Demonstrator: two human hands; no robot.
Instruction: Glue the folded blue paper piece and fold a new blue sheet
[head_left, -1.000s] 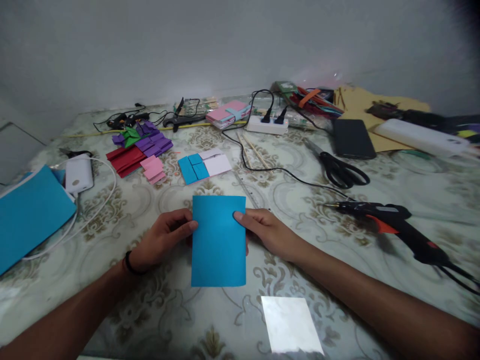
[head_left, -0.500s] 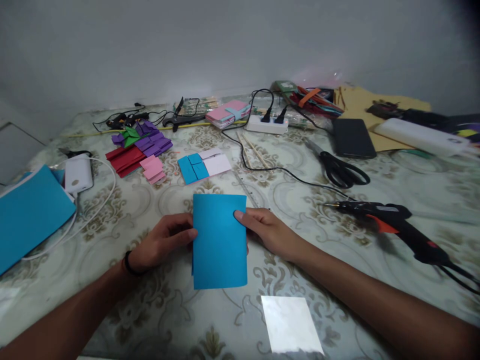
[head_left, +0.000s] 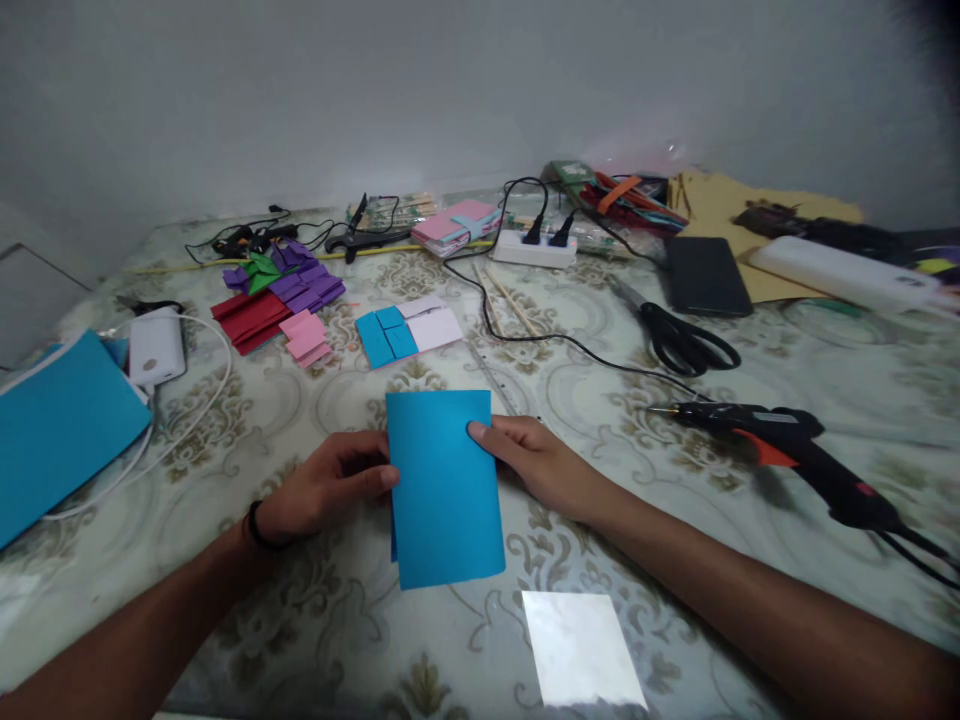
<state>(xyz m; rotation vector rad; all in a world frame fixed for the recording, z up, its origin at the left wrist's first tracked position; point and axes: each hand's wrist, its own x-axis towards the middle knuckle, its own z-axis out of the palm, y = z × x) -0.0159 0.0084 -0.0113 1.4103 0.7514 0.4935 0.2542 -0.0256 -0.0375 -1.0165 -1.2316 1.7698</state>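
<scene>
A folded sheet of blue paper (head_left: 446, 500) is held up over the patterned tabletop, its broad face toward me. My left hand (head_left: 337, 485) pinches its left edge, with the thumb in front and the fingers behind. On the other side, my right hand (head_left: 536, 460) grips the upper right edge, thumb across the front and the other fingers hidden behind the paper. A second layer of blue shows along the lower left edge. Below and to the right lies a white square (head_left: 583, 648). Beyond the paper rests a blue and white folded card (head_left: 409, 330).
To the right lie a glue gun (head_left: 780, 440), black scissors (head_left: 675, 325) and a black phone (head_left: 707, 275). A power strip (head_left: 534, 249) with cables stands behind. Folded purple paper (head_left: 307, 285), red paper (head_left: 251, 318) and a white power bank (head_left: 157, 345) are at left.
The blue paper has tilted slightly, its lower edge swinging right and a little toward me. Both hands keep their hold and have hardly moved.
</scene>
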